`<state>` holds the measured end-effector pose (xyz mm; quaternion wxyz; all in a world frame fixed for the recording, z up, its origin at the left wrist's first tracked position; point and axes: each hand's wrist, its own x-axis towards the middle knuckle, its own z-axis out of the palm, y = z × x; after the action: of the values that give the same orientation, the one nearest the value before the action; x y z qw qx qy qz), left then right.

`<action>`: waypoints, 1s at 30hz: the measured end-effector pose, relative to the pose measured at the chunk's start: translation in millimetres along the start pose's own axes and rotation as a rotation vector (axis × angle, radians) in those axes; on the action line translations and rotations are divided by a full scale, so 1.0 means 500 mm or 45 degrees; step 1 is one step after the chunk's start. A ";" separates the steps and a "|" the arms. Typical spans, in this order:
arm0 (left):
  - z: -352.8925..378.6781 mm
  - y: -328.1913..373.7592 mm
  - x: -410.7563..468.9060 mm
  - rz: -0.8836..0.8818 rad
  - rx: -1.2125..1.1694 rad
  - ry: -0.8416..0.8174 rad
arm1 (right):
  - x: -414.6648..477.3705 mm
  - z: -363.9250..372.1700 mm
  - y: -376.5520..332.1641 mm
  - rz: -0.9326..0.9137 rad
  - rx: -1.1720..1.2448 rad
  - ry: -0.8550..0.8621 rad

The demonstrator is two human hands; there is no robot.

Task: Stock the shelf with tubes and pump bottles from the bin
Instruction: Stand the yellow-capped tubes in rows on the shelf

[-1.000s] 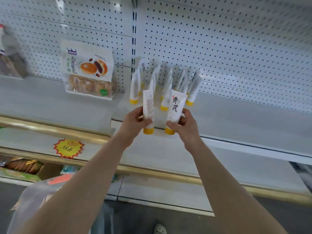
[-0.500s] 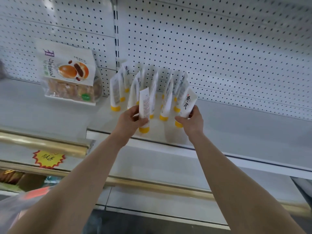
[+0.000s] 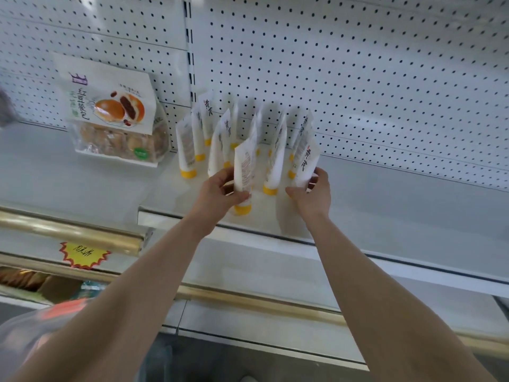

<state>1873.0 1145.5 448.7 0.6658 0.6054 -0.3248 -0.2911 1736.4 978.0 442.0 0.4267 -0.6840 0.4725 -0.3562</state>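
White tube [image 3: 305, 161], cap behind right hand [image 3: 312, 197]

One wide-angle camera on the person's head looks forward and down, close to the white metal shelf [image 3: 385, 194]; the white perforated back panel [image 3: 358, 64] lies at twelve o'clock.

The tube [image 3: 243, 166] in my left hand [image 3: 220, 192] is white with a yellow cap and fine reddish print. The second tube [image 3: 304, 164], in my right hand [image 3: 311, 197], is white with dark brush characters. The back panel [image 3: 358, 64] is white, dotted with black holes. The bread bag [image 3: 115, 117] shows purple letters and orange-brown buns. The rail [image 3: 68, 235] is gold, and the tag [image 3: 82, 255] is yellow, edged red.
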 end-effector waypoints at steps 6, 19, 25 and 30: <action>0.061 0.006 -0.015 0.029 0.046 -0.130 | -0.074 -0.027 0.036 -0.056 0.008 0.096; 0.198 -0.028 -0.010 0.128 0.245 -0.124 | -0.135 -0.098 0.067 -0.091 -0.098 0.148; 0.217 -0.028 0.003 0.158 0.317 -0.079 | -0.140 -0.098 0.062 -0.108 -0.154 0.106; 0.200 -0.037 -0.016 0.191 0.339 -0.062 | -0.162 -0.094 0.048 -0.097 -0.176 0.093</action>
<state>1789.9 1088.3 435.3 0.5914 0.6552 -0.4208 -0.2094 1662.3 1039.1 431.2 0.3471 -0.7158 0.4848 -0.3635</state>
